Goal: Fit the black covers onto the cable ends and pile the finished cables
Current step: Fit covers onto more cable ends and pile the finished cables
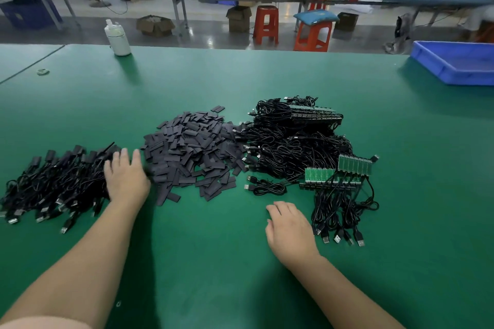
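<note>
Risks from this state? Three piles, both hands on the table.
1. The covers heap touches the raw cables on its right edge; covers may slide under the tangle and get lost.
2. The left hand rests between the finished pile and the covers; a sweep could mix the two.
3. The green boards sit bare on looped cables; pulling one cable near the right hand may drag its neighbours.

Both forearms bare to the left hand and right hand, no gloves.
</note>
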A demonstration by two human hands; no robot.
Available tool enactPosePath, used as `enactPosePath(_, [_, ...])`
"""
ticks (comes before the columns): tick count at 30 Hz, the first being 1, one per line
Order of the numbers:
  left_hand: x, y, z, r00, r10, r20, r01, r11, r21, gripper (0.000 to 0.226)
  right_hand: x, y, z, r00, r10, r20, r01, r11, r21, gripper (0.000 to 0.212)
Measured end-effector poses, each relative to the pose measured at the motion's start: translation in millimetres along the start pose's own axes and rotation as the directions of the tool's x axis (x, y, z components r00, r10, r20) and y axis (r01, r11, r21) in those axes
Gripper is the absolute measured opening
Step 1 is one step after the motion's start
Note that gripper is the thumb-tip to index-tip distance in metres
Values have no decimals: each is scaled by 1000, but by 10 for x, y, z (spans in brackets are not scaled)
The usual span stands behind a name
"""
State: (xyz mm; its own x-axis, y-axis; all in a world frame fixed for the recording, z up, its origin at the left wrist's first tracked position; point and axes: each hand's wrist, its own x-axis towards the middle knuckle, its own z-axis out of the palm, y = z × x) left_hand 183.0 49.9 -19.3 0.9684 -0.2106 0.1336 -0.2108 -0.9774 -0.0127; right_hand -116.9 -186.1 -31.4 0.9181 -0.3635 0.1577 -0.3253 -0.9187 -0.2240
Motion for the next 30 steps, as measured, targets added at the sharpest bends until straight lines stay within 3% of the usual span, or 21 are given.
enactPosePath(2, [-43, 336, -177, 994, 52, -98, -68, 984, -165, 80, 81, 93, -249, 997, 23, -79, -16, 996, 84, 32])
enactPosePath(3, [-85, 532, -270, 987, 78, -138, -111, 962, -248, 74, 127, 200, -400, 971, 56, -231, -34, 995, 97, 33])
enactPosePath(5, [-211, 966, -459, 973, 150, -176, -210, 890, -404, 61, 257, 537, -728, 850, 186, -492, -179, 982, 62, 40])
enactPosePath(6, [-326, 1189, -552, 964, 200, -175, -261, 835, -484, 55, 308, 720, -896, 834, 265, -483, -282, 959, 40, 47])
enactPosePath(9, [-825, 1848, -766, 899, 397, -187, -418, 644, -641, 42, 490, 1223, -1206, 896, 427, -117, -439, 893, -99, 56])
enactPosePath(12, [-1363, 2408, -836, 810, 567, -149, -471, 479, -740, 39, 552, 1471, -1339, 896, 440, 61, -442, 897, 18, 35])
enactPosePath(15, [-1606, 2760, -856, 785, 620, -23, -375, 444, -814, 49, 550, 1451, -1426, 928, 363, 81, -372, 899, 230, 6])
enactPosePath(17, [-1650, 2906, -901, 812, 580, 66, -231, 423, -876, 51, 552, 1367, -1455, 949, 298, 99, -314, 900, 303, 9])
enactPosePath(19, [-1678, 2989, -942, 846, 527, 87, -132, 363, -922, 33, 551, 1274, -1468, 960, 261, 100, -279, 889, 363, 11])
enactPosePath(21, [-1676, 3025, -960, 875, 479, 70, -118, 351, -929, 6, 544, 1216, -1465, 966, 241, 94, -258, 886, 385, 12])
enactPosePath(22, [-1672, 3029, -957, 879, 471, 71, -115, 355, -928, 4, 541, 1198, -1465, 966, 244, 88, -259, 884, 390, 11])
enactPosePath(26, [-1669, 3026, -974, 886, 456, 84, -130, 419, -899, 11, 570, 1122, -1465, 964, 259, 56, -261, 892, 370, 20])
enactPosePath(30, [-1718, 3074, -1013, 949, 307, 70, -113, 541, -833, 21, 623, 982, -1416, 958, 287, -28, -274, 937, 216, 20])
